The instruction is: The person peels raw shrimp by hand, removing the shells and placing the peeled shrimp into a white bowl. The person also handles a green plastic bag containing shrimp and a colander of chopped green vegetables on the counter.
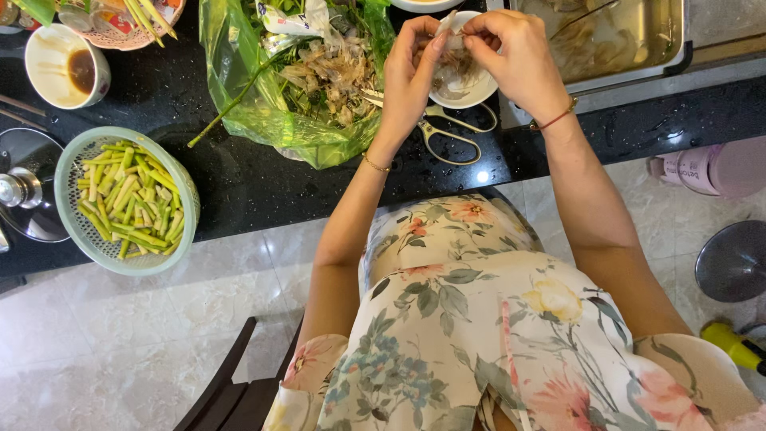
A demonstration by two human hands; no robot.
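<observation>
My left hand (pixel 411 72) and my right hand (pixel 515 56) meet above a small white bowl (pixel 471 94) on the black counter (pixel 263 183). Both pinch a small pale shrimp (pixel 451 28) between the fingertips. Several more pale pieces lie in the bowl beneath. White-handled scissors (pixel 451 132) lie on the counter just below the bowl, between my wrists. A green plastic bag (pixel 279 120) holding shells and plant scraps sits to the left of my left hand.
A green basket (pixel 179 179) of cut green stems overhangs the counter edge at left. A white cup (pixel 48 48) with brown sauce stands far left. A steel sink tray (pixel 674 40) is at top right. Below lie a tiled floor, a chair (pixel 231 391) and a pink bottle (pixel 706 168).
</observation>
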